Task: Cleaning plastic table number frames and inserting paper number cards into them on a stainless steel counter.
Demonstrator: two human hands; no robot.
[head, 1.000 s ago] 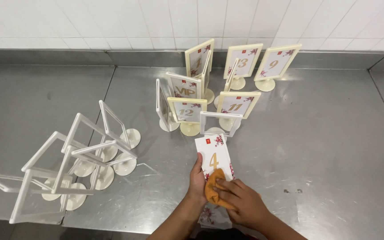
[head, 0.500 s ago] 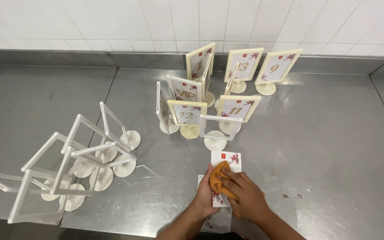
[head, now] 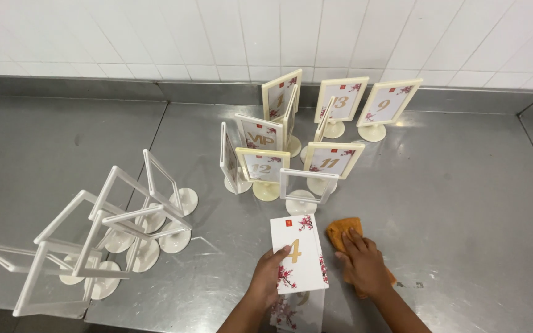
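On the brushed stainless-steel bench (head: 476, 203), the left hand (head: 271, 276) lies on the lower left part of a white rectangular card with a gold numeral and red blossom print (head: 298, 253), fingers spread flat and thumb pressing its face, pinning it rather than gripping it. The card lies flat, partly over a second similar card (head: 297, 311) that shows beneath it at the picture's lower edge. Just to the right, the right hand (head: 363, 264) rests palm-down, fingers loosely extended, on a folded orange cloth (head: 342, 226) that lies just beside the card. Directly beyond the card stands an empty cream plastic frame stand on a round foot (head: 306, 188), and behind it a cluster of cream stands holding numbered cards (head: 328, 132), near the white tiled wall (head: 266, 37). Well to the left, a group of empty white frame stands (head: 109, 231) lean at various tilts.
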